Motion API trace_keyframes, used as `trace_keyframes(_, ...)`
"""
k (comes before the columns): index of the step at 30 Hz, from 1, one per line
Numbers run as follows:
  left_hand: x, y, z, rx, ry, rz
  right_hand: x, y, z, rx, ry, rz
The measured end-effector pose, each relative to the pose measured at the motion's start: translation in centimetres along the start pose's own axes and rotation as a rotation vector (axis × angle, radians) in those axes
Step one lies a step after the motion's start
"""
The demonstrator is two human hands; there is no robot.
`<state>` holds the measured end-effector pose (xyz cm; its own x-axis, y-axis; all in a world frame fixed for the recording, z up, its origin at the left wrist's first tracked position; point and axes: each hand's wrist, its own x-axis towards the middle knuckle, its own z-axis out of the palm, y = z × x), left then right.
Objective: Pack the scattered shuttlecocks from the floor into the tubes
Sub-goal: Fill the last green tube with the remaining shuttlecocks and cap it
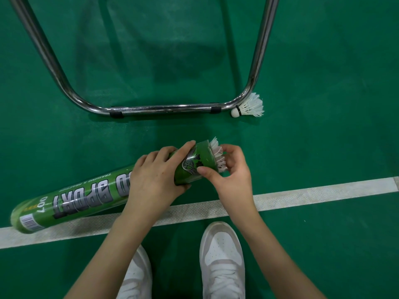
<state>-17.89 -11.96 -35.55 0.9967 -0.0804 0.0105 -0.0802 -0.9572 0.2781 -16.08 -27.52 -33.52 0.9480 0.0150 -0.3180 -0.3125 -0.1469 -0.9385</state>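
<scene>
You are crouching over a green floor (323,61), with both hands working on one green tube (90,193). The tube is lying almost flat, its long axis running from lower left to upper right. Its closed end, with the barcode label, is resting on the white line (302,190) at the left, and its open mouth is pointing up and to the right, lifted a little off the floor.

Your left hand (155,175) is wrapping around the tube near the mouth, fingers over the top and thumb underneath, gripping it firmly. Your right hand (231,169) is curling around the mouth itself, thumb lying on the tube's side and fingers closing on the white feathers of a shuttlecock (218,154) that is sitting in the opening. That shuttlecock is lying along the tube's axis, its feather skirt sticking out toward the upper right; its cork is hidden inside.

A second shuttlecock (250,106) is lying loose on the floor, well apart from the tube, just beside the right corner of a chrome frame (164,108). Its cork is pointing lower left, seemingly touching the frame's bend, and its feathers are fanning toward the right.

Your two white shoes (222,260) are showing below the line, between your forearms.
</scene>
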Motion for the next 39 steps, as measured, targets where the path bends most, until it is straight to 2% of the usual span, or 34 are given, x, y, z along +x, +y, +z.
trace_keyframes(18,-0.2,0.4,0.7,-0.021,-0.009,0.037,0.8,0.6,-1.3,0.092,-0.285,0.076)
trace_keyframes(22,-0.4,0.4,0.7,-0.019,-0.006,0.036,1.3,0.6,-1.8,0.051,-0.386,0.077)
trace_keyframes(27,-0.3,0.4,0.6,-0.011,-0.008,0.032,1.9,0.7,-1.9,0.012,-0.433,0.059)
trace_keyframes(31,0.1,0.4,0.5,-0.006,-0.018,0.022,2.1,0.6,-2.1,0.039,-0.4,0.047)
trace_keyframes(39,1.0,0.4,0.1,-0.02,-0.083,-0.018,3.7,0.4,-4.4,-0.018,-0.179,-0.11)
